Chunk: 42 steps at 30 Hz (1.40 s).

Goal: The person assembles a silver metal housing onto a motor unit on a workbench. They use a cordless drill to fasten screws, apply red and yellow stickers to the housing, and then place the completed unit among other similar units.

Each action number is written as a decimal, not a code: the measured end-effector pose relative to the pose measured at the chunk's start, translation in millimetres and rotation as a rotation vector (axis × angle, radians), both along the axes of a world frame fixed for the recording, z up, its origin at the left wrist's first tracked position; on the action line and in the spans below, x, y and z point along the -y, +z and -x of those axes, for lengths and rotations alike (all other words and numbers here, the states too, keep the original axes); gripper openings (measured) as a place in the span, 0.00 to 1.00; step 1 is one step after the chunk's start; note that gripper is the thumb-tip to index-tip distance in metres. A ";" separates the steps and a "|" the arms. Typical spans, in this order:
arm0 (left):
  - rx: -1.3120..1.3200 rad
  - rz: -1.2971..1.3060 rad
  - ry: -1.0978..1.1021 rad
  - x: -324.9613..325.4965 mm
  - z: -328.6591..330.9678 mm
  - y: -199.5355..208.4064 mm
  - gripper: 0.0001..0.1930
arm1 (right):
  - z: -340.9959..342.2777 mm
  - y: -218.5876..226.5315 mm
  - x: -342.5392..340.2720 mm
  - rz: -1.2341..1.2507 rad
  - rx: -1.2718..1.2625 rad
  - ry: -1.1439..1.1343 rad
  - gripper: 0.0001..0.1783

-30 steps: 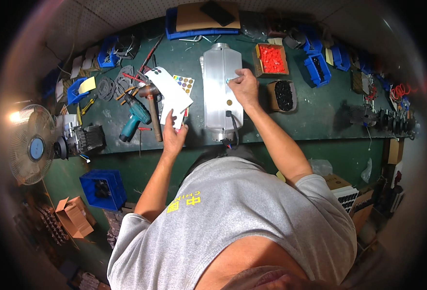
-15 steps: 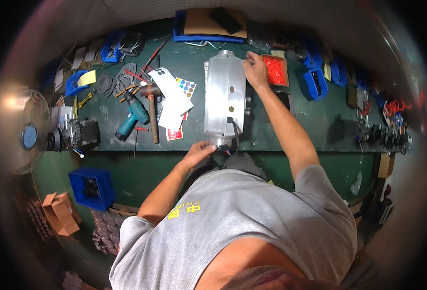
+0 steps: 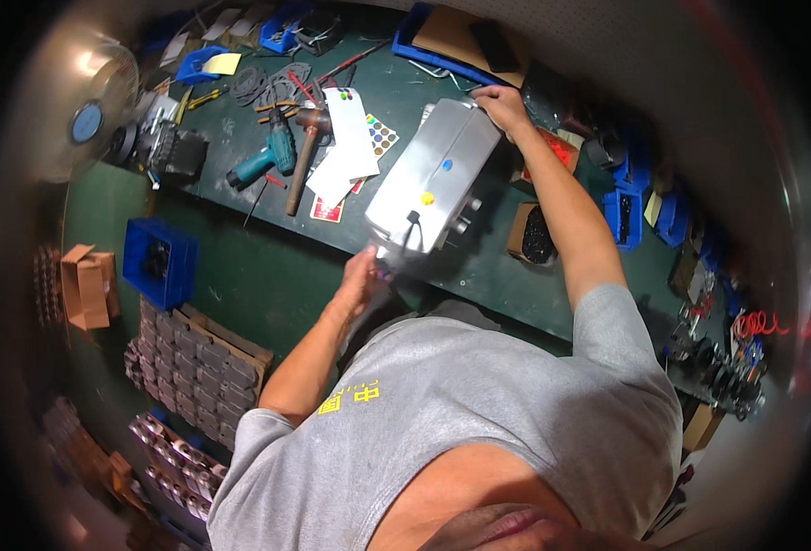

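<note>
A silver metal housing (image 3: 424,174), long and box-like with rounded edges, lies on the workbench with a black cable at its near end. Blue and yellow dots show on its top, and short stubs stick out of its right side. My left hand (image 3: 361,278) is closed round the round outlet at the near end; some of its fingers are hidden. At the far end, my right hand (image 3: 505,107) has its fingers bent over the housing's end.
Left of the housing are white sheets (image 3: 343,151), a hammer (image 3: 307,161) and a teal cordless drill (image 3: 268,158). A box of red parts (image 3: 560,151) and a carton of black parts (image 3: 532,234) stand to the right. A fan (image 3: 89,119) is far left.
The view has swung round, so the bench now slants. My right hand has gone from beside the housing's far end onto it. My left hand stays at the near end.
</note>
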<state>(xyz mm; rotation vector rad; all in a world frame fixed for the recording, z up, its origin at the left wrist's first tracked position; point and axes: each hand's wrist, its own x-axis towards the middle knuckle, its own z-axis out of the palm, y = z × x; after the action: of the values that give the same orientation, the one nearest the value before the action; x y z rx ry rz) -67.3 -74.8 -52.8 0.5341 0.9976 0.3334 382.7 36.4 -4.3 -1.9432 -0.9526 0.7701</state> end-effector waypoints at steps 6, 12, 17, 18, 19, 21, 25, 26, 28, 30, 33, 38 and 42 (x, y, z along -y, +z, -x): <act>-0.197 -0.087 -0.144 -22.2 28.8 69.5 0.45 | 1.4 12.2 30.7 0.086 0.003 0.084 0.19; -0.302 -0.133 -0.098 -18.2 42.3 114.5 0.42 | 27.8 31.5 65.4 0.147 -0.084 0.091 0.21; -0.380 -0.149 -0.099 -17.7 52.9 131.8 0.40 | 34.9 27.3 87.1 0.157 -0.168 0.121 0.22; -0.385 -0.162 -0.111 -17.4 53.9 135.4 0.40 | 36.1 26.8 90.6 0.155 -0.177 0.117 0.22; -0.391 -0.175 -0.123 -16.8 54.9 137.3 0.39 | 37.6 27.2 94.4 0.155 -0.190 0.108 0.21; -0.413 -0.195 -0.133 -18.5 57.8 138.1 0.38 | 40.8 28.2 102.2 0.153 -0.217 0.086 0.21; -0.422 -0.263 -0.150 -22.5 70.2 126.1 0.35 | 51.7 25.2 126.1 0.036 -0.254 -0.025 0.21; -0.431 -0.282 -0.139 -25.2 71.1 124.3 0.35 | 53.3 24.2 132.8 0.033 -0.271 -0.050 0.21; -0.445 -0.319 -0.117 -31.1 73.1 121.1 0.34 | 60.5 24.9 146.1 0.005 -0.288 -0.099 0.20; -0.425 -0.345 -0.129 -36.6 85.3 109.1 0.32 | 72.4 28.3 158.2 -0.042 -0.288 -0.143 0.19; -0.372 -0.396 -0.156 -41.7 86.7 109.1 0.30 | 82.0 28.4 177.5 -0.088 -0.296 -0.225 0.18; -0.334 -0.416 -0.187 -53.5 99.6 102.1 0.28 | 101.3 38.0 188.2 -0.085 -0.315 -0.298 0.16; -0.274 -0.407 -0.214 -64.1 109.2 98.4 0.28 | 110.3 34.5 188.4 -0.092 -0.315 -0.314 0.15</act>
<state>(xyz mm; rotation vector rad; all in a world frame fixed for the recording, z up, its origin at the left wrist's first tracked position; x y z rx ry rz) -176.6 -10.7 45.7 1.0698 1.1295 0.2764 272.4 -152.1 30.2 -1.7685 -0.4708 0.8017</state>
